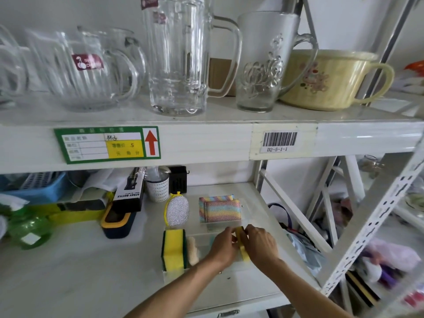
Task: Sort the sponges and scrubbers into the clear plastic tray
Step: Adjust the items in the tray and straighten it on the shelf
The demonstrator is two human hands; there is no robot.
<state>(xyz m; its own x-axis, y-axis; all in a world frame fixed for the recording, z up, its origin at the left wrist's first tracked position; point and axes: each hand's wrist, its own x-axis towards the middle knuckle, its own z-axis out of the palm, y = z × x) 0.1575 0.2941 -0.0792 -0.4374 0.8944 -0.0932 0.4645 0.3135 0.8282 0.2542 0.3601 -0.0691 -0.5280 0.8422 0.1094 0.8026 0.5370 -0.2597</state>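
White shelf: left hand [223,245] and right hand [260,245] together pinch yellow sponge [242,247] between them.

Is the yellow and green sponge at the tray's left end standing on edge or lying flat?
On edge: the yellow and green sponge stands upright, narrow yellow face up between green sides.

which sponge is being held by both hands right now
The yellow sponge between the left hand and right hand; the green-backed sponge stands untouched.
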